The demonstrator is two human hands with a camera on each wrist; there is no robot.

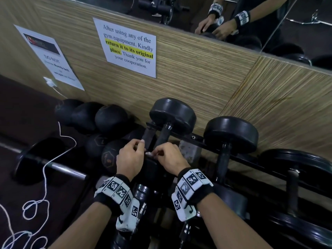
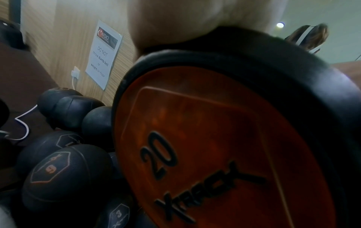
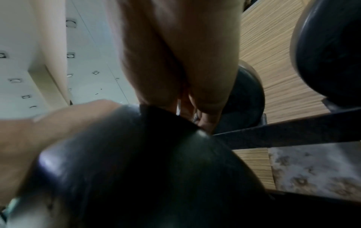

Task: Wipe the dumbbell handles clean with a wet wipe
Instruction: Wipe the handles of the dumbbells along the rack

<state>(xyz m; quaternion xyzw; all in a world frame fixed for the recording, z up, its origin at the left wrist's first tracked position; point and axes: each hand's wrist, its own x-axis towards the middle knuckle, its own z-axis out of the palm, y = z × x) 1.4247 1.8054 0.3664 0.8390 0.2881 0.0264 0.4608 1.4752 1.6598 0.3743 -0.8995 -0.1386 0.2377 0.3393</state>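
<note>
Left of the dumbbell (image 1: 172,121) sit matte rubber medicine balls (image 1: 109,119). Left hand (image 1: 130,159) and right hand (image 1: 169,159) meet over its near head, curled fingers pinching a small crumpled wet wipe (image 1: 149,154) between them. Its dark textured handle runs away toward the wood-grain wall (image 1: 197,83).

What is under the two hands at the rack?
Both hands, left hand and right hand, rest on the black head of a dumbbell and pinch a small white wipe between them. The handle section beneath them is covered.
</note>
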